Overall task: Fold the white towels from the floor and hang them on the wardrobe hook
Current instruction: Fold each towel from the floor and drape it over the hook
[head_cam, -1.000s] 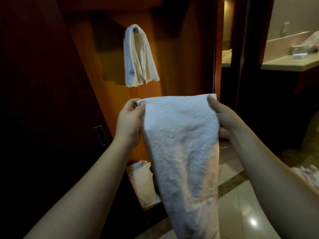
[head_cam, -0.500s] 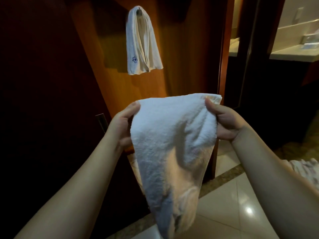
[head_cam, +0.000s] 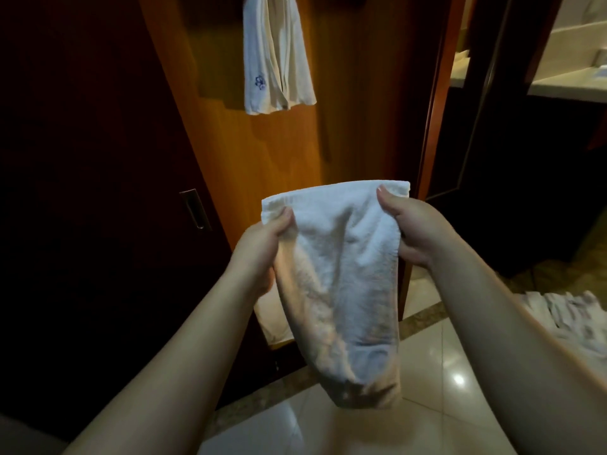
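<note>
**Keep the top edge level while folding**

Below the hung towel (head_cam: 277,57) on the wardrobe panel (head_cam: 345,126), the white towel (head_cam: 341,277) dangles above the floor. Draw both corners together evenly (slack bunches the middle). The left hand (head_cam: 262,247) and right hand (head_cam: 414,224) each pinch a top corner, fingers curled tight.

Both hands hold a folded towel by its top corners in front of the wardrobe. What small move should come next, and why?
Probably raise the folded towel toward the hanging towel: left hand and right hand pinch its top corners, and it already hangs narrow, well below that one.
</note>
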